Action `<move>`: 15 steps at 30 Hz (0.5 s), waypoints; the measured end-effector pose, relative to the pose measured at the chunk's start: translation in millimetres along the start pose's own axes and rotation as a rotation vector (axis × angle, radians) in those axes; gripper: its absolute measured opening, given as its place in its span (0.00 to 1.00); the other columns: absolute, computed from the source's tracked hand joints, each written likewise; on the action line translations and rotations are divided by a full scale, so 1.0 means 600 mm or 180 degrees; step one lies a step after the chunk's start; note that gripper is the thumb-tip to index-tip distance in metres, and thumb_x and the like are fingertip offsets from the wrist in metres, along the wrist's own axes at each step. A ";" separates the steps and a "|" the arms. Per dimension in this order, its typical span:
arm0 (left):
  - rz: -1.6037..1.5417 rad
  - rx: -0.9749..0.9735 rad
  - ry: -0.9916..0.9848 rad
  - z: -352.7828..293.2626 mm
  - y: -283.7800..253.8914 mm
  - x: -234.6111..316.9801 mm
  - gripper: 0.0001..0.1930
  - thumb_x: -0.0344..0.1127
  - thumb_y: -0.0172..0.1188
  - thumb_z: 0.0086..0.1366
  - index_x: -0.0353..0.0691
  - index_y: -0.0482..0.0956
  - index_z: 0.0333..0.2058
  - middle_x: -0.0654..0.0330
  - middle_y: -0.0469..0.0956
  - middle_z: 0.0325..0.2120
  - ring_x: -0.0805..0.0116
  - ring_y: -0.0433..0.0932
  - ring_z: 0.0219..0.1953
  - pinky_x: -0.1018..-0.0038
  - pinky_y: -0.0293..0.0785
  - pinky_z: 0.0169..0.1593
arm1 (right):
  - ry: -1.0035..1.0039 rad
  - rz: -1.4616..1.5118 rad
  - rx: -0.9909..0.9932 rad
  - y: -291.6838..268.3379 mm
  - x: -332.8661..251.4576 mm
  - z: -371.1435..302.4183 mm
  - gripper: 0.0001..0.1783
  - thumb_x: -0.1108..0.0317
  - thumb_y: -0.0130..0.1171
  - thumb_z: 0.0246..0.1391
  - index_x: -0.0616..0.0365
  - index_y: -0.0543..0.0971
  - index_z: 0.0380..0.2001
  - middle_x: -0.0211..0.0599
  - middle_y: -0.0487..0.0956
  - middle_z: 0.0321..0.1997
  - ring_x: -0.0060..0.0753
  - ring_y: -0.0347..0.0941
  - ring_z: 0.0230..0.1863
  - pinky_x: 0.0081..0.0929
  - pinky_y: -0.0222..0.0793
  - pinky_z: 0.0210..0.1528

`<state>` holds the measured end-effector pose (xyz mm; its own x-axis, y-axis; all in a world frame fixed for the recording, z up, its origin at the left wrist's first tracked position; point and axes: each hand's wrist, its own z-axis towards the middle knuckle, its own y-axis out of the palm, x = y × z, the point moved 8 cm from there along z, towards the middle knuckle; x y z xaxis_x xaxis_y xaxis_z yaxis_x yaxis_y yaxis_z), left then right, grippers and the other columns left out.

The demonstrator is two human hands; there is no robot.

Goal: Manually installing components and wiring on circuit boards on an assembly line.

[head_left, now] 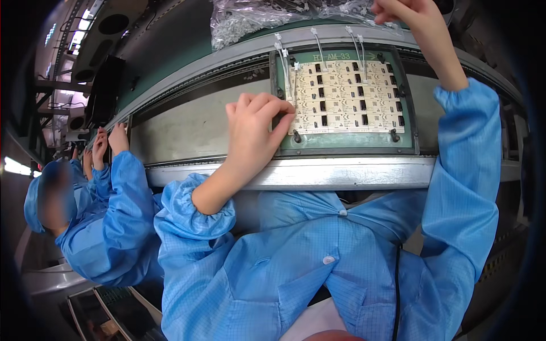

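At the left edge of a panel of cream circuit boards (341,108), my left hand (250,128) is closed, thumb and index fingertip pinched together. A thin white wire (295,85) runs down to those fingertips; what lies between them is too small to make out. The panel rests in a green fixture plate (341,145) with black clips. Several short white wires with white connectors (314,35) stand up from the boards and lean over the plate's far edge. My right hand (412,12) is raised at the far right by a clear plastic bag, fingers curled; their grip is partly hidden.
Clear plastic bags (244,25) of small white parts lie beyond the far rail. A silver metal rail (352,173) runs along the near side of the conveyor line. At the left a co-worker in blue (114,227) sits with hands raised at the line.
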<state>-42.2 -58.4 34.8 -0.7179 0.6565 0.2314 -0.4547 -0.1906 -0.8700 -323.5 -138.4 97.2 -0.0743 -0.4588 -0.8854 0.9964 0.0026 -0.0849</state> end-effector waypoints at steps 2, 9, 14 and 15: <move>0.0002 0.0017 -0.0088 -0.009 0.008 0.001 0.06 0.32 0.69 0.56 0.48 0.84 0.33 0.70 0.78 0.33 0.63 0.73 0.42 0.64 0.59 0.47 | -0.0036 0.0010 0.0034 0.006 -0.006 -0.027 0.06 0.74 0.59 0.61 0.64 0.73 0.38 0.39 0.82 0.32 0.29 0.82 0.34 0.23 0.79 0.39; -0.0054 0.0193 0.0008 -0.027 0.018 0.014 0.05 0.32 0.69 0.56 0.48 0.84 0.33 0.69 0.78 0.32 0.63 0.72 0.43 0.64 0.59 0.47 | -0.0791 0.2001 -0.0589 0.020 0.057 -0.041 0.05 0.74 0.59 0.61 0.64 0.74 0.37 0.41 0.83 0.33 0.29 0.82 0.36 0.23 0.79 0.40; 0.0094 0.0205 0.0031 -0.039 0.019 0.005 0.06 0.33 0.69 0.56 0.48 0.85 0.34 0.69 0.77 0.32 0.62 0.71 0.43 0.64 0.59 0.46 | 0.0202 0.0153 0.0400 -0.004 0.021 -0.093 0.05 0.75 0.58 0.61 0.64 0.74 0.38 0.42 0.83 0.33 0.29 0.82 0.36 0.23 0.79 0.41; 0.0081 0.0172 0.0036 -0.040 0.015 0.006 0.06 0.33 0.69 0.56 0.48 0.85 0.34 0.69 0.77 0.32 0.62 0.71 0.43 0.64 0.59 0.46 | 0.0233 0.0167 0.0412 -0.005 0.022 -0.099 0.05 0.75 0.58 0.61 0.64 0.74 0.38 0.42 0.83 0.33 0.29 0.82 0.36 0.23 0.79 0.40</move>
<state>-36.3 -39.9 17.2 -0.7238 0.6591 0.2042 -0.4643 -0.2463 -0.8507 -329.9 -91.7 58.4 -0.0199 -0.3951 -0.9184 0.9956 -0.0918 0.0179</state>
